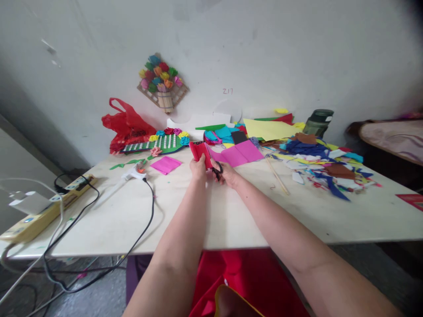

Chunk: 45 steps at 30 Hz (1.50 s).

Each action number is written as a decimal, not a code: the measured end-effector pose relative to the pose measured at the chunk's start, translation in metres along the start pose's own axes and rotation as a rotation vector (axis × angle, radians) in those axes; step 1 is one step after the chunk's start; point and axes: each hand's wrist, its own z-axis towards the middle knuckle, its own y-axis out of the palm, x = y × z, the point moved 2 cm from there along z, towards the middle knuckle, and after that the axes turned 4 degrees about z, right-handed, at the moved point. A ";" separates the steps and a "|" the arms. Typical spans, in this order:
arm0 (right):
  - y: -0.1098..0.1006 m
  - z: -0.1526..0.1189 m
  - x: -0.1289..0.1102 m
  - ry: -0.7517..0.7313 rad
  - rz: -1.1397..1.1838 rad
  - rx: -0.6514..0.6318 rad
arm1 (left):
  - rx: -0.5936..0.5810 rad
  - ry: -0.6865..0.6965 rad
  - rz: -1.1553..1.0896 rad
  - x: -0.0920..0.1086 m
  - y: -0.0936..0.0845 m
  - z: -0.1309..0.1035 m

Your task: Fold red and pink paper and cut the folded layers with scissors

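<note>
Holds folded red paper (202, 153) upright in the left hand (198, 166), closed narrow on its lower part, above the near-middle of the white table (231, 220). Grips black-handled scissors (218, 168) in the right hand (228, 176), curled around the handles, with blades up against the right side of the red paper; cannot tell how far apart. Shows pink sheet (243, 153) just behind, glue gun (134, 172) off to the left, wooden stick (277, 177) to the right.
</note>
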 end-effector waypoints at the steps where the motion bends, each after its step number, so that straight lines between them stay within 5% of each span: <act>1: 0.000 0.000 0.000 0.001 -0.001 0.000 | 0.001 0.000 0.003 0.000 0.000 0.000; 33: 0.002 -0.001 0.000 -0.032 -0.005 -0.007 | 0.004 0.023 0.041 -0.003 -0.001 0.005; 45: -0.004 0.004 0.003 0.057 0.098 -0.092 | -0.006 0.019 0.013 -0.001 -0.001 0.002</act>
